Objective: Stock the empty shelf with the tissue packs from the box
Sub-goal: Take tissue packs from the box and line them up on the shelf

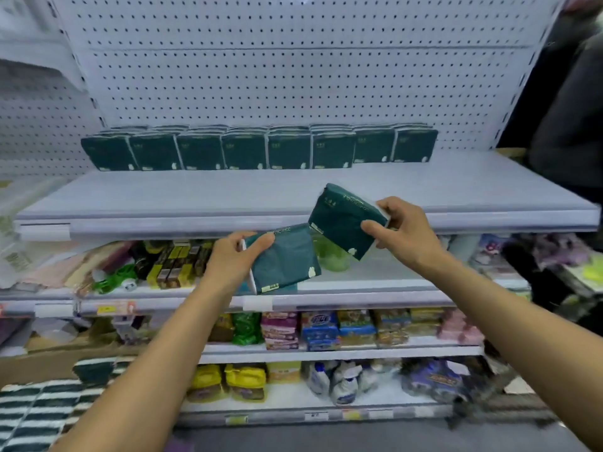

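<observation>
1. The left hand (233, 256) grips one tissue pack (284, 261).
2. The right hand (404, 234) pinches another pack (342, 220), tilted, near the shelf (195, 197) edge.
3. Far back, apparently eight packs (257, 150) stand in a row.

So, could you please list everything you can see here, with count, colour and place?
Tissue packs on the top shelf: a row of eight across, more behind, dark green, standing against the pegboard.
Top shelf: one, white, front part bare.
Pegboard: one, white, behind the top shelf.
Tissue pack in left hand: one, dark green, below the top shelf's front edge.
Tissue pack in right hand: one, dark green, tilted, at the top shelf's front edge.
Lower shelves: three, white, holding mixed coloured goods, too blurred to count.
Left hand: holds its pack by the left end.
Right hand: holds its pack by the right end.
</observation>
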